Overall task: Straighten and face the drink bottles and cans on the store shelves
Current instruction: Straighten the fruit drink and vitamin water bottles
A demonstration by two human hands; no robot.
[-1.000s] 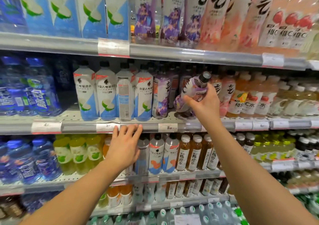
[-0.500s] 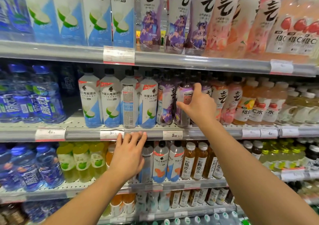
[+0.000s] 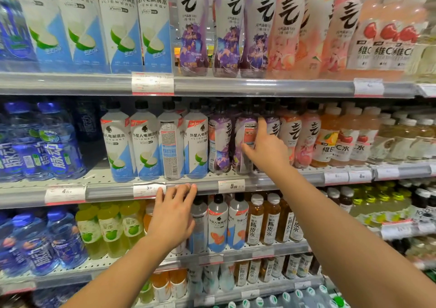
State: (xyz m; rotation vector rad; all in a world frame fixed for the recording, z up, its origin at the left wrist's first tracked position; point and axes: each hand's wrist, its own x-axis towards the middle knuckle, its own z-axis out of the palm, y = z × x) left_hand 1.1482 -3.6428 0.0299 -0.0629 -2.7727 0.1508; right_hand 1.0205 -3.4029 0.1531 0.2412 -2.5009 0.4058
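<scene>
Seemingly right hand [image 3: 264, 149] around purple bottle [image 3: 245, 142]

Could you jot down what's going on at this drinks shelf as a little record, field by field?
Place: store drink shelves
Right hand: grips a purple bottle on the middle shelf
Purple bottle: upright, its back label turned outward
Left hand: fingertips rest on the middle shelf's front rail, holding nothing
Also misfaced: white-blue bottle, third in its row, shows its barcode side
Shelf above: larger bottles, fronts outward
Shelf below: green, white and brown bottles
</scene>
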